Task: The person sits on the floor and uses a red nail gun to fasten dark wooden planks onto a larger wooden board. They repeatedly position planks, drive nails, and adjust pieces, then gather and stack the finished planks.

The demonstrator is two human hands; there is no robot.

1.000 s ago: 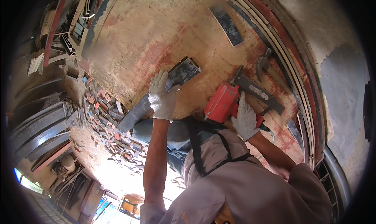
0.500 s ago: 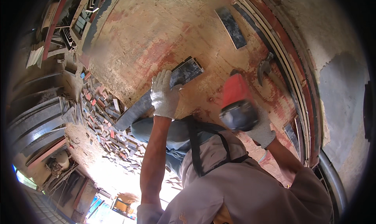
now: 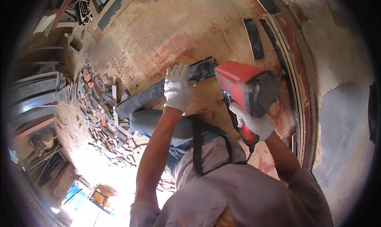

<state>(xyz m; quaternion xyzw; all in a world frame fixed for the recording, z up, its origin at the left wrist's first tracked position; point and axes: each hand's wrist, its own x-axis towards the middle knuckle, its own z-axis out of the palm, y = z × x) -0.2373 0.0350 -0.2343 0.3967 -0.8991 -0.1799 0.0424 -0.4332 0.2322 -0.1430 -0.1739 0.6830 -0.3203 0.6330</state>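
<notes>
- Worktop [image 3: 158,24]: wood, red-stained, spreading under the workpiece.
- Scrap pile [image 3: 105,112]: small offcuts, lying on the L, past the board's lower end.
- Long dark board [image 3: 145,93]: running diagonally under L hand [image 3: 177,88], lower end sitting nr the knee [image 3: 143,120], upper end pointing twd the red tool & looking layered. Prob. stiff, moderately light, smooth face poss. slipping under a glove; best holding is flat-palmed mid-length or by the long edges.
- Red power tool [image 3: 235,76]: hanging off R hand [image 3: 254,122], body sitting above the fingers, nose reaching nr the board's upper end; can't tell if touching. Prob. heavy, rigid, top-heavy; best grasping is by the handle, wrist firm.
- L hand: gloved, lying flat across the board approx mid-length, fingers extending together, not clenching.
- R hand: gloved, wrapping the tool's handle, well R of L hand; some fingers hiding.
- Short dark strip [image 3: 254,38]: lying beyond the tool, apart from both hands.
</notes>
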